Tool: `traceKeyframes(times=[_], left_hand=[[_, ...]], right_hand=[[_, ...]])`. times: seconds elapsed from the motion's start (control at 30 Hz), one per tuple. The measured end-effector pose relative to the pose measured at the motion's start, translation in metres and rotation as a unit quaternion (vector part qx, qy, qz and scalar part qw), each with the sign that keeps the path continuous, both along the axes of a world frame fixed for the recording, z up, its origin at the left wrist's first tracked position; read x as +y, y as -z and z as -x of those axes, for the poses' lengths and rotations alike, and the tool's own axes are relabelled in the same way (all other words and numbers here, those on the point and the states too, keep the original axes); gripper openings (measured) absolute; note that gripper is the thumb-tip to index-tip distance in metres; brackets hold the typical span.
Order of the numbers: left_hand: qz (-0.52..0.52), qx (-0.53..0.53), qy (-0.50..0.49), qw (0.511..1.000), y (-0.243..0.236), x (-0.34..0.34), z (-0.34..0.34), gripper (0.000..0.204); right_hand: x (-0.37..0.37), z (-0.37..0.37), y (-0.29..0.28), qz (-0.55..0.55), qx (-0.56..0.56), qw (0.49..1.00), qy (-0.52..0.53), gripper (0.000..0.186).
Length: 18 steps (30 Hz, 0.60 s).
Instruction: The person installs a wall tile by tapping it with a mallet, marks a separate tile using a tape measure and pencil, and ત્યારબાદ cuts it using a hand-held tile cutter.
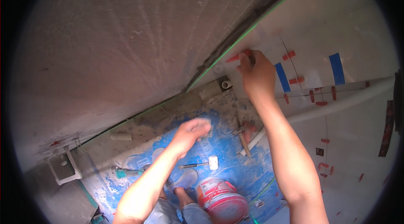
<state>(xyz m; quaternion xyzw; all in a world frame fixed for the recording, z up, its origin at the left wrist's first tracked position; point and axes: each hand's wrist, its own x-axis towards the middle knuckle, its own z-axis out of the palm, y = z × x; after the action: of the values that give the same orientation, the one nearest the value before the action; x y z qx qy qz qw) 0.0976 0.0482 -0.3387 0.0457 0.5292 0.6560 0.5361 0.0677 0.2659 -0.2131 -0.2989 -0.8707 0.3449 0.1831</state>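
We face a pale, smooth tiled wall (pixel 353 26). Left of it stands a round red-and-white plastic bucket (pixel 219 194). Our left hand (pixel 191 133) hangs left of the wall, fingers loosely parted; our right hand (pixel 259 74), before the wall, pinches a slim red tapered wedge (pixel 235 58).

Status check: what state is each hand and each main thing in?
Right hand: pinching the red wedge.
Red wedge: held, tip leftward.
Left hand: raised, blurred, apparently empty.
Mallet: lying on blue floor covering.
Teal tool: lying down.
Bucket: whether lidded, unclear.
Blue tape strips: stuck to pale panel.
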Motion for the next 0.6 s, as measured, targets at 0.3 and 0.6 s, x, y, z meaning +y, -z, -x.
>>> traceKeyframes(times=[0.3,0.6], left_hand=[[-0.24,-0.202,-0.211,0.926,-0.012,0.128,0.056,0.047],[-0.202,-0.237,-0.235,0.921,-0.016,0.15,0.047,0.035]], right_hand=[[0.023,0.021,0.013,-0.118,-0.314,0.929,-0.158,0.029],[0.014,0.035,0.0,-0.208,-0.478,0.817,-0.246,0.03]])
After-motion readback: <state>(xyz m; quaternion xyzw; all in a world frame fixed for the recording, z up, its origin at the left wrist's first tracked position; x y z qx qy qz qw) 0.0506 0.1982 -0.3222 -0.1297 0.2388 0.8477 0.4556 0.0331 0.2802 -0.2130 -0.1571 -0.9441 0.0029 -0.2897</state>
